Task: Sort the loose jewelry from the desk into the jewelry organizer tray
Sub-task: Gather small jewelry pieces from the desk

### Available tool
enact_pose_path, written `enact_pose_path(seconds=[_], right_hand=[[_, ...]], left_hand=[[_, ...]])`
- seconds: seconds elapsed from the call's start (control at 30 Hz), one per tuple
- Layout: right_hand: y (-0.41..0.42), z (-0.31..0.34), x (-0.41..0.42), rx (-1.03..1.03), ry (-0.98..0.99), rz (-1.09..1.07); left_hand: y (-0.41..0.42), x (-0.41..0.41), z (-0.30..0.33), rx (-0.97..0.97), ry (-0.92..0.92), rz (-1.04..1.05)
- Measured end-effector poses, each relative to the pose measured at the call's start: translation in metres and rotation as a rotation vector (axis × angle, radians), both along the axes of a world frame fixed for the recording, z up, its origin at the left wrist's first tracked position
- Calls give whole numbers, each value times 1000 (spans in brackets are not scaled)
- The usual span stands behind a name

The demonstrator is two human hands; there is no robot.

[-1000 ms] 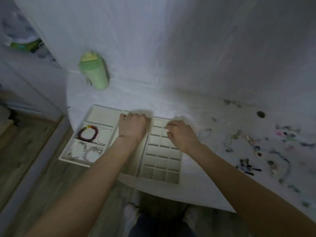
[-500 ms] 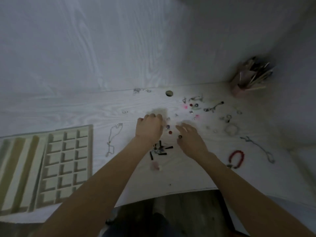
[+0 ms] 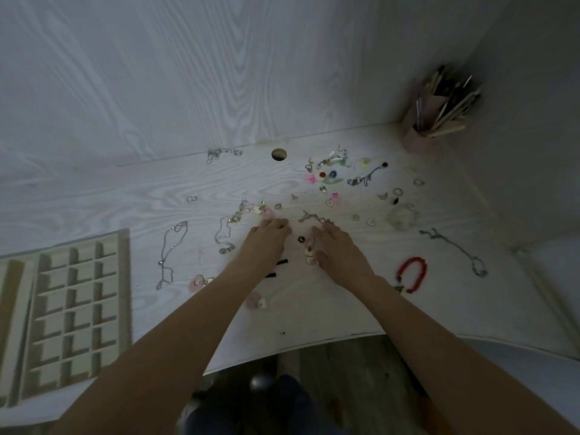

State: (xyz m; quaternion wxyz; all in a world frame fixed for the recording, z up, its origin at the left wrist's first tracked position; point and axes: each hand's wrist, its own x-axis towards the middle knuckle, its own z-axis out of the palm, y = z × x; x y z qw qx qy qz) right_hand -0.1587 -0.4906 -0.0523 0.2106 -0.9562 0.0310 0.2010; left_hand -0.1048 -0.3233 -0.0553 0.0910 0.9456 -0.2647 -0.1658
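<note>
left hand (image 3: 266,243): right of tray (image 3: 124,296), fingers curled down on desk (image 3: 314,315), grip unclear
right hand (image 3: 340,251): further right, flat, relaxed over charms (image 3: 310,256)

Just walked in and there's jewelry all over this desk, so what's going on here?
A person is sorting loose jewelry into an organizer tray at the desk's left edge; the compartments in view look empty. Both hands are down among the scattered pieces mid-desk: the left hand with fingers curled near a pink piece, the right hand beside a small cream charm cluster. Whether either grips anything is unclear. Chains, earrings and a red bracelet still lie loose on the desk.
</note>
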Motion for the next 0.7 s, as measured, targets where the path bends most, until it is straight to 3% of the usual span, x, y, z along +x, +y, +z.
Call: enact_pose_path(seconds=[0.27,0.5,0.7], right_hand=[[18,-6,19,-63,-109,-25],[26,-4,28,108,-38,-86],[26,-6,26,139,-84,-71]], left_hand=[[5,6,-4,-109,-18,31],[9,13,-4,-169,61,139],[11,11,-6,-298,130,205]])
